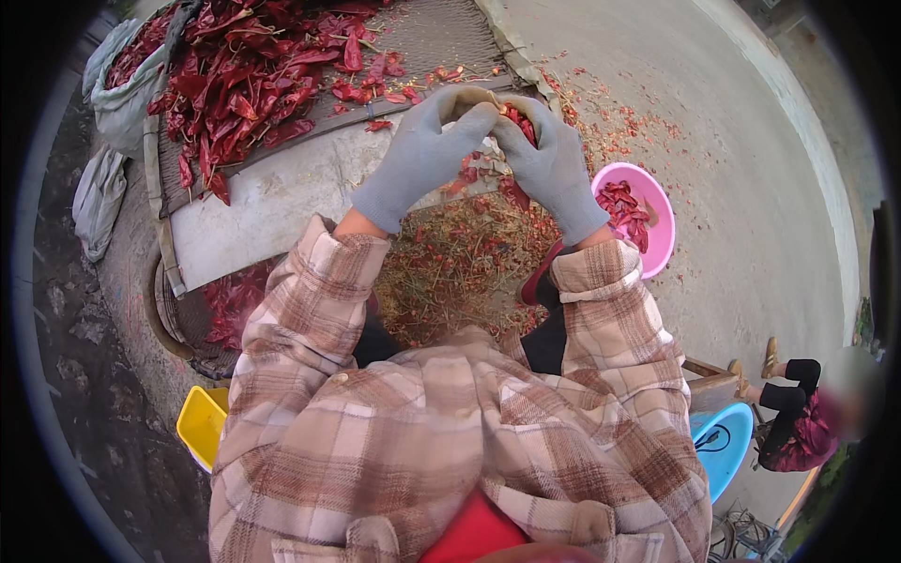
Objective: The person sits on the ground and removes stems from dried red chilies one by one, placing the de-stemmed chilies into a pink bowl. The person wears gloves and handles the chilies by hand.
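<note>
Both hands wear grey work gloves and meet in front of me. My right hand (545,158) is closed around a dried red chilli pepper (519,124), partly hidden by the fingers. At the pepper's pale end, the thumb and fingertips of my left hand (433,144) pinch together. Beneath the hands is a white board (260,204) with loose red chilli pieces (473,169) near its right end. A large heap of dried red chillies (246,77) lies beyond it on a woven mat (436,42). To the right of my right wrist stands a pink basin (662,243) holding chilli pieces.
Stems and seeds (457,267) litter the ground between my feet. A pale woven sack (127,112) of chillies stands at far left. Behind me are a yellow container (198,426) and a blue basin (732,443). Another person (795,436) sits at the lower right.
</note>
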`<action>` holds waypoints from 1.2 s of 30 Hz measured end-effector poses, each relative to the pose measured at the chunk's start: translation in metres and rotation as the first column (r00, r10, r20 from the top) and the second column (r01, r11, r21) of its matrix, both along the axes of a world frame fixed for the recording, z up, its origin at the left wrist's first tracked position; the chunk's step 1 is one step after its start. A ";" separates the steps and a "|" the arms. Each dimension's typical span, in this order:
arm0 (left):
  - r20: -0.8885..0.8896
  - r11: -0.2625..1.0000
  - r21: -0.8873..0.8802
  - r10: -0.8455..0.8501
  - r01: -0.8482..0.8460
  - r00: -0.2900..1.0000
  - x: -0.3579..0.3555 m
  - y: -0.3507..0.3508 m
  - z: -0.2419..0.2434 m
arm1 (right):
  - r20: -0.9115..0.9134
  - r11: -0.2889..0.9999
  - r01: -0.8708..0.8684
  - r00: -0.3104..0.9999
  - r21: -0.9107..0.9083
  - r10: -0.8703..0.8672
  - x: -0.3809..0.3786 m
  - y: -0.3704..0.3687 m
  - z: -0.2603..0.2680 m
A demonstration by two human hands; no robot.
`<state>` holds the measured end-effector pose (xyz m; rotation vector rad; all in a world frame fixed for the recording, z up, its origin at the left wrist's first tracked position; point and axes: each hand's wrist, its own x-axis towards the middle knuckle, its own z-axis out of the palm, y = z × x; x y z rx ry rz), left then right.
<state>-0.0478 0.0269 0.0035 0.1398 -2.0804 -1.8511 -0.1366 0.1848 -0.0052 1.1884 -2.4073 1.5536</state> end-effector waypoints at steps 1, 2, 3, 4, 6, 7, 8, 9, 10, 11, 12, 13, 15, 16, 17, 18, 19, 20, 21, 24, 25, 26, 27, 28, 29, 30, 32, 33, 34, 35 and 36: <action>0.049 0.999 -0.040 0.020 -0.018 0.999 -0.001 0.001 -0.002 | 0.013 1.000 -0.003 1.000 0.031 0.003 0.001 -0.001 0.001; -0.086 0.996 -0.088 0.020 -0.028 0.996 -0.006 -0.004 -0.021 | 0.025 0.998 -0.006 1.000 0.062 0.004 0.005 -0.002 0.002; -0.104 0.992 -0.120 0.037 -0.049 0.994 -0.006 -0.002 -0.022 | 0.037 0.995 -0.002 0.999 0.098 -0.002 0.006 -0.001 0.002; -0.123 0.986 -0.151 0.052 -0.070 0.991 -0.006 0.000 -0.023 | -0.055 0.998 -0.004 0.998 0.065 0.008 0.004 -0.001 -0.002; -0.078 0.988 -0.131 0.071 -0.080 0.994 -0.006 0.003 -0.022 | -0.076 0.990 -0.002 0.997 0.141 0.013 0.004 0.000 0.001; -0.044 0.995 -0.064 0.071 -0.074 0.996 -0.005 0.005 -0.021 | -0.087 0.984 0.001 0.996 0.176 0.015 0.004 0.000 0.003; -0.012 0.998 0.003 0.069 -0.069 0.998 -0.004 0.007 -0.020 | -0.154 0.985 0.000 0.988 0.175 0.028 0.003 -0.001 0.001; 0.022 0.995 0.073 0.064 -0.065 0.998 -0.004 0.010 -0.019 | -0.168 0.982 -0.002 0.985 0.189 0.034 0.003 -0.001 -0.001; 0.065 0.995 0.051 0.081 -0.084 0.995 -0.005 0.009 -0.020 | -0.180 0.979 -0.003 0.983 0.202 0.040 0.002 0.000 -0.003; 0.009 0.989 -0.081 0.126 -0.124 0.992 -0.005 0.009 -0.022 | -0.193 0.977 -0.005 0.980 0.215 0.047 0.003 -0.001 -0.003; -0.052 0.964 -0.207 0.163 -0.170 0.985 -0.006 0.009 -0.025 | -0.168 0.966 0.022 0.986 0.258 0.022 0.005 -0.001 0.000; -0.116 0.919 -0.327 0.191 -0.219 0.975 -0.006 0.007 -0.027 | -0.082 0.968 -0.007 0.996 0.250 0.028 0.006 -0.002 0.001; -0.384 0.724 -0.602 0.107 -0.336 0.917 -0.007 -0.004 -0.025 | 0.089 0.972 -0.057 0.995 0.230 0.037 0.005 -0.002 0.001; -0.425 0.674 -0.639 0.092 -0.370 0.901 -0.006 -0.006 -0.024 | 0.219 0.979 -0.097 0.974 0.180 0.057 0.004 -0.002 -0.001; -0.464 0.621 -0.671 0.074 -0.405 0.883 -0.006 -0.007 -0.023 | 0.346 0.981 -0.127 0.936 0.148 0.069 0.005 -0.002 0.000; -0.385 0.766 -0.555 0.108 -0.323 0.917 -0.003 -0.006 -0.022 | 0.469 0.982 -0.155 0.879 0.112 0.086 0.006 -0.003 0.000; -0.299 0.881 -0.407 0.122 -0.243 0.946 -0.001 -0.003 -0.022 | 0.582 0.981 -0.178 0.806 0.073 0.103 0.009 -0.005 0.002; -0.212 0.958 -0.234 0.118 -0.167 0.970 0.002 -0.001 -0.021 | 0.598 0.982 -0.186 0.792 0.045 0.123 0.013 -0.004 0.006; -0.136 0.990 -0.094 0.093 -0.107 0.986 0.006 -0.001 -0.019 | 0.614 0.981 -0.194 0.776 0.015 0.144 0.021 -0.004 0.014; 0.021 0.963 0.268 -0.017 0.011 1.000 0.015 -0.003 -0.013 | 0.491 0.967 -0.247 0.851 0.057 0.188 0.023 -0.003 0.018; 0.040 0.942 0.335 -0.044 0.028 0.998 0.017 -0.006 -0.014 | 0.416 0.960 -0.263 0.887 0.094 0.202 0.023 -0.002 0.018; 0.056 0.915 0.400 -0.073 0.044 0.996 0.019 -0.007 -0.014 | 0.254 0.965 -0.259 0.937 0.044 0.240 0.025 -0.004 0.014; 0.102 0.845 0.535 -0.066 0.001 0.993 0.020 -0.005 -0.010 | 0.080 0.965 -0.260 0.962 -0.004 0.260 0.027 -0.006 0.008; 0.148 0.754 0.655 -0.066 -0.048 0.987 0.023 0.000 -0.004 | -0.097 0.962 -0.269 0.960 -0.052 0.263 0.029 -0.008 0.005; 0.194 0.646 0.757 -0.074 -0.101 0.978 0.023 0.003 -0.001 | -0.118 0.965 -0.264 0.958 -0.010 0.261 0.030 -0.008 0.005; 0.170 0.619 0.782 -0.098 -0.073 0.981 0.024 -0.004 -0.010 | -0.136 0.962 -0.271 0.953 0.028 0.272 0.032 -0.010 0.007; 0.120 0.567 0.824 -0.165 -0.006 0.979 0.020 -0.022 -0.035 | -0.029 0.959 -0.283 0.959 -0.016 0.282 0.039 -0.011 0.016; 0.165 0.750 0.660 -0.087 -0.044 0.982 0.020 -0.023 -0.028 | 0.218 0.955 -0.288 0.930 -0.073 0.297 0.036 -0.008 0.020; 0.184 0.886 0.456 0.003 -0.088 0.983 0.020 -0.023 -0.014 | 0.446 0.950 -0.282 0.839 -0.131 0.311 0.030 -0.004 0.023; 0.181 0.965 0.224 0.096 -0.136 0.979 0.021 -0.025 -0.005 | 0.645 0.947 -0.263 0.694 -0.187 0.320 0.024 0.001 0.025; 0.235 0.995 -0.074 0.079 -0.063 0.969 0.011 -0.048 -0.021 | 0.720 0.936 -0.205 0.599 -0.285 0.350 0.022 0.003 0.024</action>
